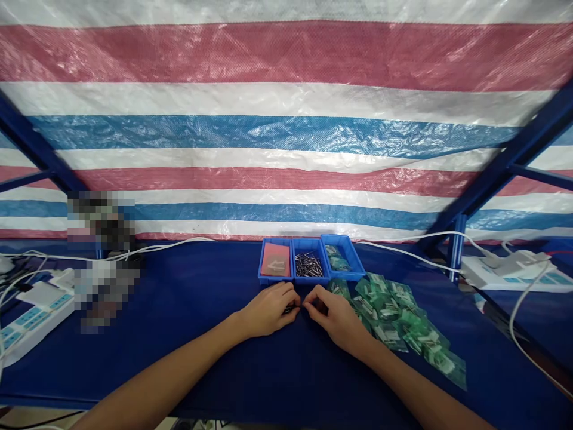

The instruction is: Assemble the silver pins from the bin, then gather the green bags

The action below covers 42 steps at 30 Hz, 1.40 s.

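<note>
Just in front of the blue bins, my left hand [272,307] is closed, with something small and dark showing between its curled fingers; its kind is too small to tell. Facing it, my right hand [333,313] is pinched shut, thumb against fingers, and what it holds, if anything, is hidden. The fingertips of both hands are close together over the blue tabletop [201,358]. Nearest ahead is the middle blue bin [308,279], holding many thin metal pieces [308,264] that look like screws or pins.
The left blue bin [275,279] holds a pink sheet and small plastic bags. More bags lie in the right bin [356,266]. A pile of green-tinted bags [403,316] spreads beside my right forearm. Power strips [40,316] with white cables stand at both sides.
</note>
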Tool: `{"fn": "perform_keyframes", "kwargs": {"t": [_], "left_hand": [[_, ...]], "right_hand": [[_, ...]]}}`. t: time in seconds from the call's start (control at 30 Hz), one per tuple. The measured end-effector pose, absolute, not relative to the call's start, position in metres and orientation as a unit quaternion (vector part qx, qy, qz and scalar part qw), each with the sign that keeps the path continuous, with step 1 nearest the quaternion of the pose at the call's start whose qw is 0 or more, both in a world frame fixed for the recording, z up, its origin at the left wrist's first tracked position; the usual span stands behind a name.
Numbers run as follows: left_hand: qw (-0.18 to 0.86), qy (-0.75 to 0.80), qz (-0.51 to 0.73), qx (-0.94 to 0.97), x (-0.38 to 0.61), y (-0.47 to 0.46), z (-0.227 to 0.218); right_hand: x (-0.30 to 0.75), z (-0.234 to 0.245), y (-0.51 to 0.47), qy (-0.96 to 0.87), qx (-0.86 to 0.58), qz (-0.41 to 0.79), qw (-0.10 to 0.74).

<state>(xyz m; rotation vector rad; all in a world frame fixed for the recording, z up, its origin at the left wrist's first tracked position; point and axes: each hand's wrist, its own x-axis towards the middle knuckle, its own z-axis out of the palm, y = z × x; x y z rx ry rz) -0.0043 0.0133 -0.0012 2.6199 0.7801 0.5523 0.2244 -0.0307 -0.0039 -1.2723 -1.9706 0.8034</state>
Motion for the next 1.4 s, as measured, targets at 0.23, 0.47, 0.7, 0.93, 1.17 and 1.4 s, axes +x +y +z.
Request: {"fn": "perform_keyframes", "kwargs": {"t": [0.23, 0.47, 0.7, 0.93, 1.17, 1.4], "left_hand": [[0.177, 0.276, 0.194, 0.924, -0.004, 0.014, -0.002], [0.179, 0.274, 0.195, 0.925, -0.005, 0.014, -0.002], [0.180, 0.270, 0.199, 0.925, -0.005, 0.014, -0.003], [0.179, 0.269, 0.199, 0.925, -0.005, 0.015, -0.005], [0.183, 0.271, 0.194, 0.925, -0.006, 0.015, -0.005], [0.180, 0.268, 0.192, 0.927, -0.006, 0.015, -0.006]], "right_hand": [[0.224, -0.004, -0.031, -0.758, -0.484, 0.294, 0.324], [0.224, -0.004, -0.032, -0.767, -0.478, 0.280, 0.322], [0.223, -0.007, -0.031, -0.775, -0.476, 0.273, 0.315], [0.224, -0.008, -0.032, -0.782, -0.470, 0.260, 0.317], [0.225, -0.011, -0.033, -0.793, -0.455, 0.246, 0.321], [0.225, -0.013, -0.033, -0.797, -0.451, 0.239, 0.323]]}}
